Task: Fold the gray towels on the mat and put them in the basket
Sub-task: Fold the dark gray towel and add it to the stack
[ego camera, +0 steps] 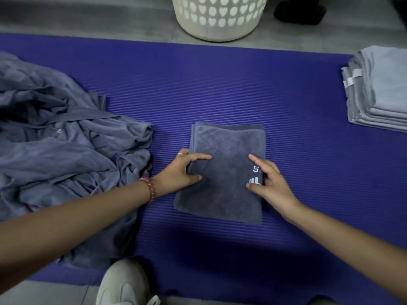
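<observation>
A folded dark gray towel with a white logo lies in the middle of the purple mat. My left hand grips the towel's left edge, index finger and thumb lying on top. At the right edge, beside the logo, my right hand holds the towel with thumb and index on top and the other fingers curled. The white basket with heart-shaped holes stands on the floor beyond the mat's far edge. A heap of unfolded gray towels covers the mat's left side.
A stack of folded lighter gray towels sits at the mat's right end. A light shoe shows at the near edge. A dark object lies on the gray floor to the right of the basket.
</observation>
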Tool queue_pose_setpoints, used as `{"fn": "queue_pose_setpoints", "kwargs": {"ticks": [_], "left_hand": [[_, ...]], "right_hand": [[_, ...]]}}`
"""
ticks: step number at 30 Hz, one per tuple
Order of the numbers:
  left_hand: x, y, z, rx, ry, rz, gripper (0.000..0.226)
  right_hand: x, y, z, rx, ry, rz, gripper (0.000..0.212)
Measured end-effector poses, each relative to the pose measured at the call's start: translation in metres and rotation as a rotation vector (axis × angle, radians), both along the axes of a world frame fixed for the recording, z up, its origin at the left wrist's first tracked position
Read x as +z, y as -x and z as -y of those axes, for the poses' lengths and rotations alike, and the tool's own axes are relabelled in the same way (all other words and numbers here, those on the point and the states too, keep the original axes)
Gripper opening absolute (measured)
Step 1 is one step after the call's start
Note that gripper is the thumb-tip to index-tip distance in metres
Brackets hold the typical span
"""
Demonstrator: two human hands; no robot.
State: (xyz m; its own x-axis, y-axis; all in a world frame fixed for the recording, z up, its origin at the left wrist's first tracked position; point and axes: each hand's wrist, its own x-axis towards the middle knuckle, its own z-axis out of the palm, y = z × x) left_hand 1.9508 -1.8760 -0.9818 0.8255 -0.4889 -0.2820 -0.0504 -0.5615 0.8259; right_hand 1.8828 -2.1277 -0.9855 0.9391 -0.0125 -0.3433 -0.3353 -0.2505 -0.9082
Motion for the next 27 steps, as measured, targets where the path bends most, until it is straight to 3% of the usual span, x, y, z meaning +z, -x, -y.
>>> {"fn": "queue_pose_setpoints", "kwargs": {"ticks": [3,5,10,14,19,23,27], "left_hand": [[0.010,-0.001,0.005,0.013,0.021,-0.016,0.069],[0.020,0.000,0.015,0.006,0.035,-0.016,0.063],[0.048,-0.001,0.074,-0.135,0.115,-0.011,0.067],[0.066,-0.014,0.172,-0.331,0.113,-0.058,0.075],[0.060,-0.004,0.333,-0.422,0.210,-0.018,0.077],[0.037,0.029,0.436,-0.281,0.330,-0.119,0.071],[0.002,0.069,0.489,-0.116,0.261,-0.326,0.075]], "right_hand": [[0.007,0.006,-0.002,-0.021,-0.081,0.016,0.071],[0.016,0.008,0.007,-0.045,-0.127,0.023,0.070],[0.047,0.018,0.077,-0.147,-0.048,0.110,0.071],[0.071,0.030,0.166,-0.354,0.047,0.178,0.071],[0.087,0.053,0.296,-0.601,0.216,0.201,0.070],[0.083,0.066,0.384,-0.688,0.356,0.170,0.067],[0.044,0.068,0.448,-0.769,0.475,0.026,0.064]]}}
